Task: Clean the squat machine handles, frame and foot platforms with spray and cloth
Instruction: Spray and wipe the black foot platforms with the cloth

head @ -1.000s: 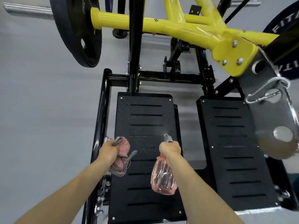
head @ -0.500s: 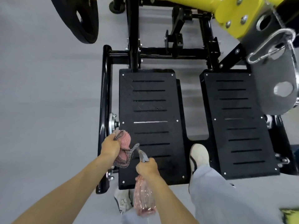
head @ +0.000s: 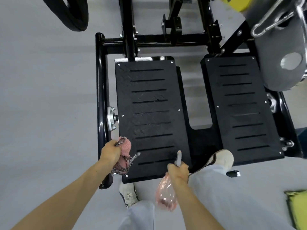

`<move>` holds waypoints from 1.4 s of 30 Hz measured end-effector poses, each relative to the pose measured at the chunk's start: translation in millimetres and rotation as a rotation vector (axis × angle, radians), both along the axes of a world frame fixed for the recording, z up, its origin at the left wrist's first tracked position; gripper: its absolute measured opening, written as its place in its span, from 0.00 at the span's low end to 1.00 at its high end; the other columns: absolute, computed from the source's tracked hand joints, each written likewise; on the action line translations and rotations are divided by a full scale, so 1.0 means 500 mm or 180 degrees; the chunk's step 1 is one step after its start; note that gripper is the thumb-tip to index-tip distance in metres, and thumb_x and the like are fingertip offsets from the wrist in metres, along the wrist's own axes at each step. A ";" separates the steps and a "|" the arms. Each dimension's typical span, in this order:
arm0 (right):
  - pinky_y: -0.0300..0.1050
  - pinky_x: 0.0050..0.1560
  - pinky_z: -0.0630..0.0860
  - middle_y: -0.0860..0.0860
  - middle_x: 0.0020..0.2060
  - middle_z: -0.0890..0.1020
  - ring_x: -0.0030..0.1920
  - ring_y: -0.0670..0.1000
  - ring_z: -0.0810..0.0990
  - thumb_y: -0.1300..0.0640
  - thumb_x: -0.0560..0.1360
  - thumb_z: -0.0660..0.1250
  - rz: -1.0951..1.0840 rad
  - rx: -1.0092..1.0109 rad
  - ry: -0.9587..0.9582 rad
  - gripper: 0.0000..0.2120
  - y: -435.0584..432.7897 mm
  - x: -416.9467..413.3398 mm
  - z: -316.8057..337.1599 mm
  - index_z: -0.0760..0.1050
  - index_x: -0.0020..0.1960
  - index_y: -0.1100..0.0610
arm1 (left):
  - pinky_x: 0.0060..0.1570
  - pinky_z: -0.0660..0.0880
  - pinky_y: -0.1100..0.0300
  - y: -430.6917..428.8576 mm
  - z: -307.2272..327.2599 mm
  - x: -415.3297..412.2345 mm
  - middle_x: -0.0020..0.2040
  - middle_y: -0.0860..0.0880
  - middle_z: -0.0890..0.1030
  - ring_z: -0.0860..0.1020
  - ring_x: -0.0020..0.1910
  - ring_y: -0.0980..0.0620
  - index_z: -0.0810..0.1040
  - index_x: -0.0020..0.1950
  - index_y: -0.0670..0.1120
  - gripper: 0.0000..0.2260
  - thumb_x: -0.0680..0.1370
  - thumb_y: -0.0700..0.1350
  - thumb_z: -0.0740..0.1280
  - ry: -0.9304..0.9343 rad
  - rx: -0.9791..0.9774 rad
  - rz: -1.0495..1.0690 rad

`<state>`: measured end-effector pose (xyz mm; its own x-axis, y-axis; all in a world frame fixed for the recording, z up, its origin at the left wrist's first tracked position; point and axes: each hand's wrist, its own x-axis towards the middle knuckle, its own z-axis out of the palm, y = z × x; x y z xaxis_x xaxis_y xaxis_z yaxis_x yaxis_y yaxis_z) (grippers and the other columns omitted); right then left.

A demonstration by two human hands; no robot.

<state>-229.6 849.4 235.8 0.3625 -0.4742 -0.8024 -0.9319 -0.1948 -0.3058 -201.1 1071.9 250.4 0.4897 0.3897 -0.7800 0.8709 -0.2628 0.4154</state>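
Foot platform (head: 149,105) lies at twelve o'clock

Left grip (head: 110,152) bunches the pink cloth (head: 126,146) at the platform's seven o'clock corner. Its long axis runs six to twelve. Right grip (head: 178,170), over the near edge, clasps the spray bottle (head: 166,196), nozzle toward twelve.

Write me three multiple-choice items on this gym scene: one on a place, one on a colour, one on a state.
1. Where is the bunched pink cloth?
A. by the near left corner of the left black slotted foot platform
B. on the right platform
C. flat on the floor
2. What colour is the translucent plastic spray bottle?
A. blue
B. green
C. pink
3. What is the right hand doing?
A. hanging empty
B. gripping the bottle's neck
C. pressing a platform
Key: 1 A, the left hand holds it there; 2 C, its body shows pink; 3 B, fingers curl round the neck.
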 end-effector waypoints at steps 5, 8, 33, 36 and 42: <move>0.42 0.38 0.70 0.52 0.31 0.75 0.34 0.53 0.75 0.62 0.73 0.67 -0.0264 -0.0140 -0.0539 0.09 -0.096 0.054 0.023 0.72 0.36 0.60 | 0.46 0.73 0.55 -0.084 -0.007 0.035 0.46 0.42 0.79 0.77 0.45 0.43 0.76 0.49 0.43 0.06 0.79 0.36 0.60 -0.0001 -0.0097 -0.0386; 0.43 0.39 0.67 0.51 0.31 0.74 0.34 0.52 0.74 0.56 0.75 0.66 0.0048 -0.0584 -0.0705 0.13 -0.146 0.097 0.032 0.70 0.35 0.59 | 0.50 0.75 0.52 -0.133 -0.016 0.061 0.47 0.42 0.80 0.78 0.47 0.42 0.77 0.48 0.43 0.06 0.78 0.35 0.61 -0.0085 -0.0073 -0.0620; 0.42 0.43 0.78 0.53 0.36 0.77 0.41 0.53 0.80 0.71 0.74 0.64 -0.1104 -0.0979 -0.1785 0.13 -0.432 0.303 -0.057 0.68 0.37 0.56 | 0.51 0.77 0.49 -0.394 -0.058 0.200 0.51 0.42 0.81 0.80 0.49 0.41 0.77 0.50 0.44 0.05 0.80 0.38 0.62 -0.0004 -0.0590 -0.0768; 0.44 0.53 0.78 0.47 0.40 0.76 0.47 0.52 0.80 0.69 0.75 0.65 -0.1328 -0.0890 -0.1637 0.11 -0.437 0.305 -0.066 0.69 0.46 0.54 | 0.48 0.75 0.53 -0.388 -0.061 0.202 0.52 0.42 0.79 0.79 0.50 0.43 0.77 0.53 0.43 0.06 0.80 0.37 0.62 -0.0022 -0.0543 -0.0809; 0.43 0.58 0.72 0.51 0.58 0.75 0.57 0.52 0.76 0.64 0.76 0.66 -0.1862 -0.0516 -0.1249 0.24 -0.444 0.296 -0.055 0.64 0.70 0.57 | 0.37 0.72 0.58 -0.370 -0.060 0.197 0.47 0.45 0.79 0.77 0.41 0.49 0.76 0.54 0.43 0.06 0.80 0.37 0.61 -0.0069 -0.0708 -0.0632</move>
